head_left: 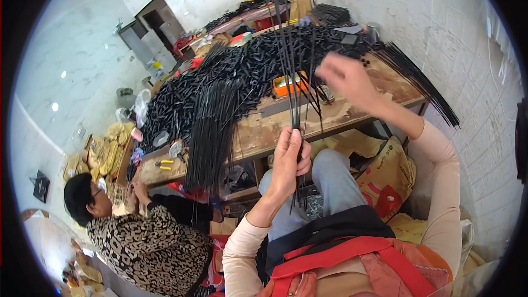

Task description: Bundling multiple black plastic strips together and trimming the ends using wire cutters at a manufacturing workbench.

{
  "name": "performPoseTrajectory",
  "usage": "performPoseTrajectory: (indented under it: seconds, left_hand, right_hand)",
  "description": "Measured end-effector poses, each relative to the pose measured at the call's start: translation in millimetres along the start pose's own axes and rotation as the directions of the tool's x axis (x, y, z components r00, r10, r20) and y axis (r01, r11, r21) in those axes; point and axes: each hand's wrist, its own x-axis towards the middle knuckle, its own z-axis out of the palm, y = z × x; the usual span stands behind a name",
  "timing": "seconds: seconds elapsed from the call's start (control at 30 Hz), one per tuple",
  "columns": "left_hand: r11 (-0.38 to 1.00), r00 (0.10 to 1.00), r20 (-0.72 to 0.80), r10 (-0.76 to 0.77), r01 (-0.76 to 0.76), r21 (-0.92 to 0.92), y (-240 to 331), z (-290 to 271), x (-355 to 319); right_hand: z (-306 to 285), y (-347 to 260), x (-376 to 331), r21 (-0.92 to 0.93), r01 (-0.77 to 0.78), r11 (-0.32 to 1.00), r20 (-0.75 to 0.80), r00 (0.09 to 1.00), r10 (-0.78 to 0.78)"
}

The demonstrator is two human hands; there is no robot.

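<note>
My left hand [289, 162] is closed around a small bundle of thin black rods [291, 66] that stand up and fan out above it, with their lower ends sticking out below my fist. My right hand [346, 80] is raised over the wooden workbench [341, 113], blurred, fingers spread and holding nothing that I can see. It hovers just right of the rods' upper part. A big heap of short black tubes [231, 71] covers the bench behind. A thick sheaf of long black rods [212, 132] hangs over the bench's front edge.
Another sheaf of black rods [423, 82] juts off the bench's right end. An orange tray [289, 83] sits on the bench. A person in a patterned top [148, 242] sits at the left. Printed sacks [385, 179] lie by my knee. A white brick wall [467, 38] rises at the right.
</note>
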Motion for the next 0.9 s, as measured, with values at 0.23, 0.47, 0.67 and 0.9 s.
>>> performPoseTrajectory:
  seconds: [0.23,0.47,0.67,0.9]
  left_hand:
    - [1.0,1.0,0.01,0.013,-0.013,0.003,-13.6,-10.4,-37.7]
    - [0.992,0.997,0.078,0.025,-0.034,0.122,32.3,-42.6,-16.3]
    - [0.993,0.985,0.134,-0.113,0.115,-0.003,14.4,-33.7,-30.6]
    - [0.996,0.987,0.149,-0.064,0.072,-0.05,27.6,-37.0,-7.0]
  right_hand:
    - [26.5,-6.3,86.1,0.855,-0.493,0.163,0.461,0.865,0.196]
    - [62.3,-44.5,55.1,0.787,-0.59,0.179,0.578,0.807,0.118]
    - [62.9,-45.1,47.1,0.788,-0.59,0.177,0.593,0.804,0.039]
    - [64.4,-45.5,47.4,0.781,-0.553,0.289,0.552,0.828,0.093]
